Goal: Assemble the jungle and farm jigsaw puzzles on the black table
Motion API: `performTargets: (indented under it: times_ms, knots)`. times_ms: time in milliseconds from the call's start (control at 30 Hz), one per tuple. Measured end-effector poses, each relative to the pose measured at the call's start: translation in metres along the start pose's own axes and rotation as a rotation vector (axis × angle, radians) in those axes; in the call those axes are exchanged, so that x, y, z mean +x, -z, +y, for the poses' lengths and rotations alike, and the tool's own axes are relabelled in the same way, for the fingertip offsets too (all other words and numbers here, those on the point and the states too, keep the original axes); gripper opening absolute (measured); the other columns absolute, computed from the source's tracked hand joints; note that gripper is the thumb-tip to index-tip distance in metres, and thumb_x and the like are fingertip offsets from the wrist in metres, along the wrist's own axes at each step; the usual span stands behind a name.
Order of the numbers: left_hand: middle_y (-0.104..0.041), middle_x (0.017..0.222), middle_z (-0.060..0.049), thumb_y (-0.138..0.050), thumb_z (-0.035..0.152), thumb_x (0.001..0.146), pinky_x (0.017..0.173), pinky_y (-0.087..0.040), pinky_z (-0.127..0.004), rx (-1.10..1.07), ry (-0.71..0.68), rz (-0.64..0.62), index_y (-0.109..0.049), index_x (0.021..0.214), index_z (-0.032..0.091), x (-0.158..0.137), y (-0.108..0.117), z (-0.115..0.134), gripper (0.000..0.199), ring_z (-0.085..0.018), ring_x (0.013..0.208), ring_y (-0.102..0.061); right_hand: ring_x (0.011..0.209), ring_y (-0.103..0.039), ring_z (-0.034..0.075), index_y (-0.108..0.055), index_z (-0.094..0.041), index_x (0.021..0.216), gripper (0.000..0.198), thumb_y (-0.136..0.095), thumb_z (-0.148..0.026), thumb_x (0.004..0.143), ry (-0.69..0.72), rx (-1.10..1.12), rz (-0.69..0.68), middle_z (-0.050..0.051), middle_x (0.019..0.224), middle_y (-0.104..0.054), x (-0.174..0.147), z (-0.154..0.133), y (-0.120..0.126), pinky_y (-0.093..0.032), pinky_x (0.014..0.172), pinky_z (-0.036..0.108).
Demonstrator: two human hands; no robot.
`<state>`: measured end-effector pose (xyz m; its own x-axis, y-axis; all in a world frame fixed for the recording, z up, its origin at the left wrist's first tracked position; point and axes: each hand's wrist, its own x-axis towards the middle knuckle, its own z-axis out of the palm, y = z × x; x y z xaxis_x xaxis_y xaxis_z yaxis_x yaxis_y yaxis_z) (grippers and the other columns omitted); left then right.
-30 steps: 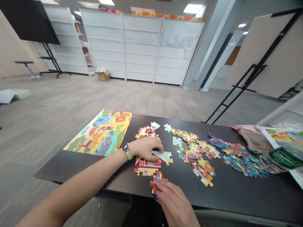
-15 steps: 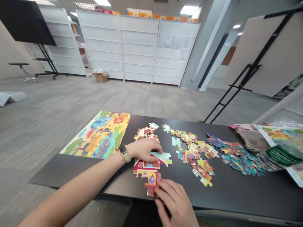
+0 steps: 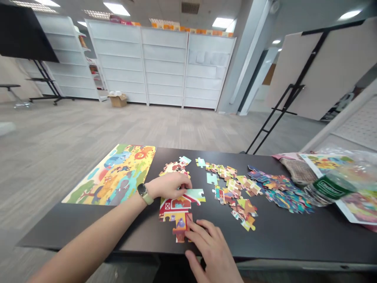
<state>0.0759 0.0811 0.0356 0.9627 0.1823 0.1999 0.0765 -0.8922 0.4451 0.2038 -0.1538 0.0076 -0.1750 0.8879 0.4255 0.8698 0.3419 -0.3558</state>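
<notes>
A partly joined jigsaw puzzle [image 3: 176, 203] with a red barn lies on the dark table in front of me. My left hand [image 3: 169, 185], wearing a watch, bends over its top edge. Its thumb and fingers close at a pale blue puzzle piece [image 3: 194, 193] by the barn roof; the fingertips are partly hidden. My right hand [image 3: 210, 245] lies low with fingers spread, their tips touching the puzzle's bottom right edge beside a piece with a purple figure [image 3: 180, 223]. Beyond my left hand are brown and white pieces [image 3: 173, 167], partly covered by it.
Loose yellow-brown pieces [image 3: 232, 184] lie right of the puzzle, and a pile of blue pieces [image 3: 287, 194] farther right. A green-labelled plastic bottle [image 3: 330, 188] lies at the right end. A colourful animal picture sheet [image 3: 114, 173] is on the left of the table [image 3: 282, 239].
The view has shifted, so the table appears farther left. My left thumb has drawn back slightly, showing more of the barn. My right hand stays at the puzzle's lower edge.
</notes>
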Motion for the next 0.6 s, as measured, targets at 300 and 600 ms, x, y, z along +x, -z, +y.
performTargets:
  times_ms: [300, 600]
  knots:
    - [-0.069, 0.077, -0.003, -0.051, 0.023, 0.086, 0.065, -0.045, -0.026, 0.126, 0.441, 0.316, -0.067, 0.09, 0.018, -0.019, 0.038, -0.047, 0.017, -0.017, 0.071, -0.063, 0.108, -0.064, 0.025, -0.065, -0.026, 0.106, 0.016, -0.053, -0.024, 0.096, -0.24, 0.026, 0.358, 0.007, 0.108, -0.071, -0.025, 0.082, 0.038, -0.051, 0.1, 0.045]
    - [-0.064, 0.127, -0.011, -0.059, 0.037, 0.088, 0.099, -0.044, -0.037, 0.169, 0.414, 0.163, -0.061, 0.126, 0.018, -0.016, 0.013, -0.058, 0.042, -0.028, 0.117, -0.058, 0.106, -0.064, 0.026, -0.066, -0.026, 0.098, 0.015, -0.053, -0.03, 0.096, -0.355, -0.003, 0.471, 0.008, 0.103, -0.071, -0.033, 0.102, 0.033, -0.051, 0.097, 0.046]
